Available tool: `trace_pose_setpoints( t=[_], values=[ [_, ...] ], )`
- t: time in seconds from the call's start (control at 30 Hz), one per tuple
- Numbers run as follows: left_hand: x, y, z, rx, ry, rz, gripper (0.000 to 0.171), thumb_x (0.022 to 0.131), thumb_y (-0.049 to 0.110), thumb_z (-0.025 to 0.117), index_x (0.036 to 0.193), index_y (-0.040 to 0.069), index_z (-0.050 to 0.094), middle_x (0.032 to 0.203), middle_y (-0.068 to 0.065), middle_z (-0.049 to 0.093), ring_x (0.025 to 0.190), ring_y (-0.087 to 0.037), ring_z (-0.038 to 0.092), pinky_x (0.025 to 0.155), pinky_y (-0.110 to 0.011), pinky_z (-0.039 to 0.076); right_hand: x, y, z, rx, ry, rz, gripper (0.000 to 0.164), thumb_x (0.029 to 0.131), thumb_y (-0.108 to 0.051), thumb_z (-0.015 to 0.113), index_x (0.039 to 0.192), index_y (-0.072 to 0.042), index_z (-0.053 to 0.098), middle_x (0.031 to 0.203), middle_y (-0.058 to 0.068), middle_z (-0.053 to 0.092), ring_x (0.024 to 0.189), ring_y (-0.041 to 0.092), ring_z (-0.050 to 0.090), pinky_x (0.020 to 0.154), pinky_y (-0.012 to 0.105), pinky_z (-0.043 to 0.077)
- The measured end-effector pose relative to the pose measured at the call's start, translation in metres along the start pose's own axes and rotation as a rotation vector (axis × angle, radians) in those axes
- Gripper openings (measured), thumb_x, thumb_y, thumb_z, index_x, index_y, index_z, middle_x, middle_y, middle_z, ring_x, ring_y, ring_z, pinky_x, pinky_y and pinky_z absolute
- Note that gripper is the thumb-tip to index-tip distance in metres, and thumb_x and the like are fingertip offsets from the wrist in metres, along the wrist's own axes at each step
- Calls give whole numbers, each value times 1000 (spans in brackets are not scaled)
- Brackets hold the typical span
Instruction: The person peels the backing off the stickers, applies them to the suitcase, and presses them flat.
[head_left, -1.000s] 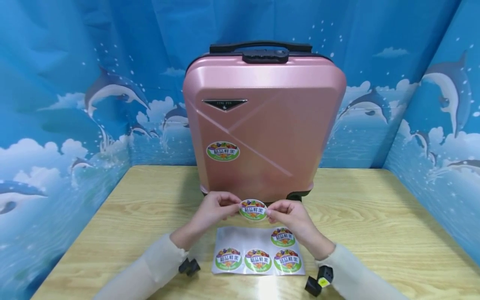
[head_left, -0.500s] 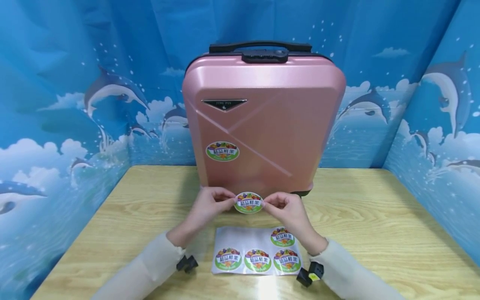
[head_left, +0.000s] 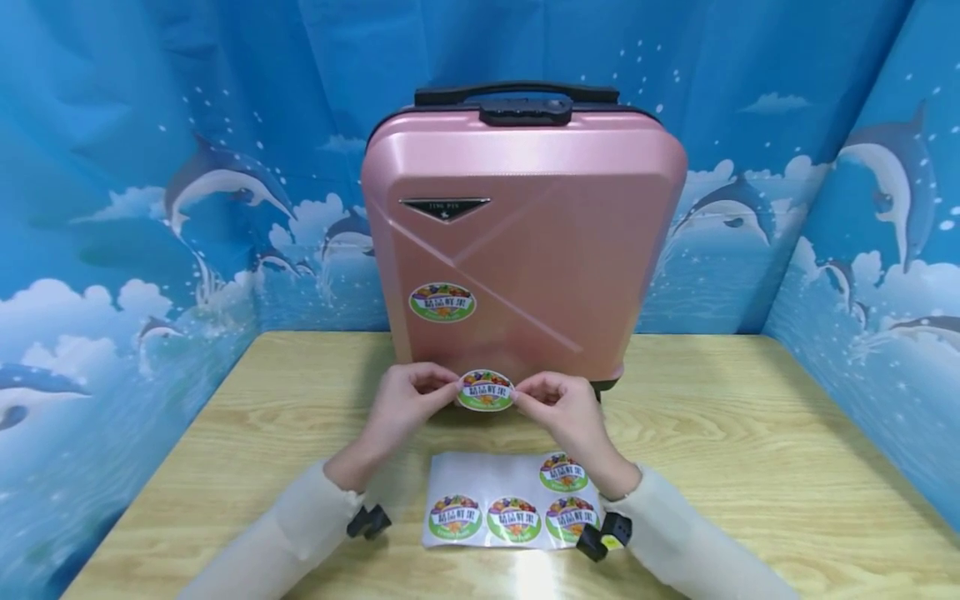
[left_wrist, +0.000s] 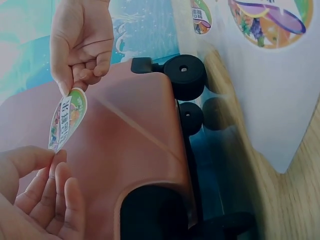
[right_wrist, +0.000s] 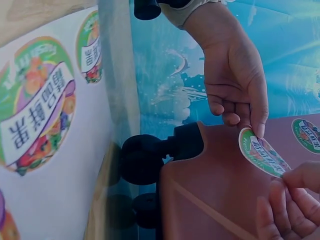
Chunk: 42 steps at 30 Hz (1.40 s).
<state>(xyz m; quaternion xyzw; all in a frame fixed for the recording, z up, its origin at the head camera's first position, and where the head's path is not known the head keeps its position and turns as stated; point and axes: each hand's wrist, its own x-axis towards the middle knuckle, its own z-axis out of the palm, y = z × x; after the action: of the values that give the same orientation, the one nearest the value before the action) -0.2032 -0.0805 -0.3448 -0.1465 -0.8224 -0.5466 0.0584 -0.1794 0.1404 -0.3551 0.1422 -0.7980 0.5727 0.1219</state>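
Observation:
An oval fruit sticker (head_left: 486, 391) is stretched between my two hands, in front of the lower part of a pink suitcase (head_left: 540, 267). My left hand (head_left: 405, 404) pinches its left end between thumb and forefinger. The right end is pinched the same way by my right hand (head_left: 573, 412). In the left wrist view the sticker (left_wrist: 68, 120) looks slightly bent and stands apart from the suitcase shell. A matching sticker (head_left: 442, 302) lies flat on the suitcase's left front, below a dark triangular badge (head_left: 446, 207).
A white backing sheet (head_left: 480, 475) with several oval stickers lies on the wooden table (head_left: 712, 433), nearer than the hands. Black wheels (left_wrist: 185, 77) show at the suitcase's base. A blue dolphin-print curtain (head_left: 150, 167) surrounds the table. Black wrist devices (head_left: 369, 522) sit at the cuffs.
Both hands have carried the sticker upward and slightly left, from above the table edge of the sheet to in front of the suitcase's lower shell. The suitcase and sheet stay in place.

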Motion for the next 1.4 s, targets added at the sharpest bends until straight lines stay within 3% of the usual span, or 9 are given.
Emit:
trace_pose_setpoints(
  t=[0.4, 0.77, 1.03, 1.4],
  values=[
    [0, 5, -11, -60, 36, 6, 10, 83, 12, 72, 88, 4, 73, 82, -7, 72, 71, -12, 61, 61, -22, 49, 7, -11, 7, 29, -6, -13, 9, 82, -13, 73, 84, -5, 72, 73, 8, 69, 61, 11, 59, 55, 22, 47],
    [0, 9, -21, -114, 71, 1, 16, 84, 19, 72, 90, 4, 72, 81, -8, 70, 71, -18, 62, 61, -25, 51, 18, -18, 15, 52, 23, -44, 12, 81, -14, 74, 84, -2, 72, 76, 16, 69, 62, 9, 59, 56, 21, 47],
    [-2, 11, -28, -106, 102, -53, 21, 85, 25, 72, 94, 6, 72, 88, -7, 69, 76, -17, 60, 64, -26, 51, 24, -17, 23, 45, 65, -83, 9, 81, -9, 74, 84, -1, 72, 75, 14, 69, 59, 8, 55, 54, 19, 45],
    [0, 10, -33, -113, 168, -10, 21, 86, 26, 70, 94, 7, 72, 87, -6, 68, 74, -16, 58, 61, -23, 49, 28, -25, 29, 31, 103, -160, 7, 81, -12, 74, 83, -5, 73, 76, 6, 70, 60, 12, 59, 55, 22, 49]
  ],
)
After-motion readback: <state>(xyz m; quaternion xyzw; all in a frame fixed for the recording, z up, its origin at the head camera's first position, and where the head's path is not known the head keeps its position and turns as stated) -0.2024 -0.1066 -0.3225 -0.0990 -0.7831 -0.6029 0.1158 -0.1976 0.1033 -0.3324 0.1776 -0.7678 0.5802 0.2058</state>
